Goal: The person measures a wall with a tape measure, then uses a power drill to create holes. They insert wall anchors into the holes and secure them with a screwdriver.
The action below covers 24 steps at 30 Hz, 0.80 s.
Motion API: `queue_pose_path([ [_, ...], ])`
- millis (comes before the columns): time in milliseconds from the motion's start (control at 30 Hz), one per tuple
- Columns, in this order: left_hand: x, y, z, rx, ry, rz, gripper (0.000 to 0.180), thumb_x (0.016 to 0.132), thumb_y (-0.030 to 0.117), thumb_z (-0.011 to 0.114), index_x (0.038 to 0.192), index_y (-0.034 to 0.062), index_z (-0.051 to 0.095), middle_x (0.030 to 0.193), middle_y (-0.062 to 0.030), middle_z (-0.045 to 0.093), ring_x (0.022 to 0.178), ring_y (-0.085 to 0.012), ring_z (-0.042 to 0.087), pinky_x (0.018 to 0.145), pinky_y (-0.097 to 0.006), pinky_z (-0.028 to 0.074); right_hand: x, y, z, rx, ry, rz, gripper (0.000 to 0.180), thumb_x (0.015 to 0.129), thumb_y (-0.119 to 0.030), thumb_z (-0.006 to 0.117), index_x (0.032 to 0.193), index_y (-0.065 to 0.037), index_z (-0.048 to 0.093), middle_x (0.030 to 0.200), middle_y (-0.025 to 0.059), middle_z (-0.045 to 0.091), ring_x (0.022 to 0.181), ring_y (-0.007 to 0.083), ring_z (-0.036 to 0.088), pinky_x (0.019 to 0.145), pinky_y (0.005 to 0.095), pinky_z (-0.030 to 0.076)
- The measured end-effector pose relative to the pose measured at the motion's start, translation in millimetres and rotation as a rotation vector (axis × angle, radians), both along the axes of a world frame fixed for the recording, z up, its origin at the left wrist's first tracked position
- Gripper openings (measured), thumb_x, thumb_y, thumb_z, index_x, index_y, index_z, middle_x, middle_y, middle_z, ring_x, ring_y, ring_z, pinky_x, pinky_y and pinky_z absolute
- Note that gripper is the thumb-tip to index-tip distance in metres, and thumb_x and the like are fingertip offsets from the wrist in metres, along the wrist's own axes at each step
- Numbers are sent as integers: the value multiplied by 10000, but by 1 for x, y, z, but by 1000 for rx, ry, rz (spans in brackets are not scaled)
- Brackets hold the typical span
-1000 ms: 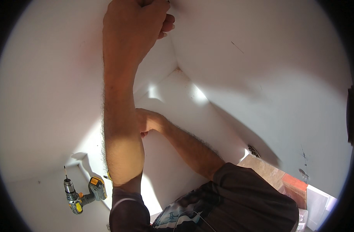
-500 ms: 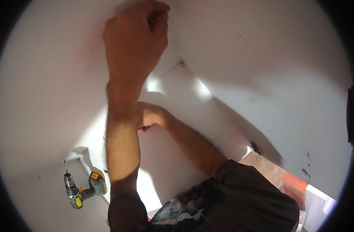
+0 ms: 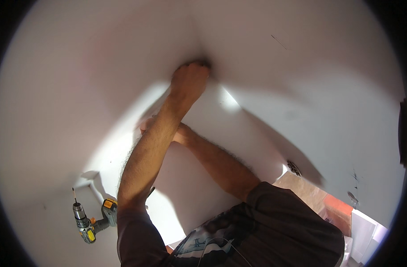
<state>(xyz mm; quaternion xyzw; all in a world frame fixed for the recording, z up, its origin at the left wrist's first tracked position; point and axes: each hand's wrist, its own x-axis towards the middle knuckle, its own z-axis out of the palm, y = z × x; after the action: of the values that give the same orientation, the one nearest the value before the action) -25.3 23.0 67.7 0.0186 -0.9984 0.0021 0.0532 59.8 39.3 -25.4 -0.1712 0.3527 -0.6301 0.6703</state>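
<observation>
White panels (image 3: 301,84) filled nearly the whole head view, meeting in an inside corner far and centre. They looked like the walls and floor of a boxy unit.

- Left hand (image 3: 190,81) was stretched to the far end and pressed right into that corner where the panels joined. Its fingers (image 3: 198,66) were curled tight against the seam with a small dark spot at the tips. Could not tell if they gripped anything or just pushed on the panel.
- Right hand (image 3: 180,133) was nearer, flat on or against the lower panel. It was mostly hidden behind the left forearm, so grip and openness could not be told.
- Cordless drill (image 3: 90,217), yellow and black with a bit fitted, lay on its side on the white surface near left. It was well apart from both hands and nobody was touching it.
- Dark shirt (image 3: 292,227) was near right. A strip of brown floor (image 3: 303,187) showed just past the panel edge, with an orange patch (image 3: 339,208) beside it.

Judgement: the step in hand looked like hand work at the corner joint, feeling, seating or holding something there, with the right hand bracing. Any further move at that seam would call for steady pressure from the bracing hand. One hand would also have to come free to reach near left for the drill.
</observation>
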Motion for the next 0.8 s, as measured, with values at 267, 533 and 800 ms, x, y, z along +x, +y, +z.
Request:
queue_pose_path([
  [267,-2,5,-1,-150,-54,-46,102,867,60,701,911,70,792,1083,-146,752,888,-324,785,742,-424,657,-4,0,7,-49,115,21,114,877,-96,713,802,-30,657,702,23,592,591,133,540,465,300,412],
  [533,5,13,9,-151,30,-28,85,876,71,681,884,48,762,954,-132,769,822,-290,786,676,-386,640,-6,4,15,-80,371,58,100,877,-70,705,809,-20,650,706,20,580,599,133,546,461,296,411],
  [800,44,26,118,1194,697,156,95,982,58,679,979,-37,675,908,-115,780,846,-142,771,683,-278,608,1,8,26,-35,764,144,206,846,-117,736,715,-15,614,635,75,625,540,150,617,454,300,492],
])
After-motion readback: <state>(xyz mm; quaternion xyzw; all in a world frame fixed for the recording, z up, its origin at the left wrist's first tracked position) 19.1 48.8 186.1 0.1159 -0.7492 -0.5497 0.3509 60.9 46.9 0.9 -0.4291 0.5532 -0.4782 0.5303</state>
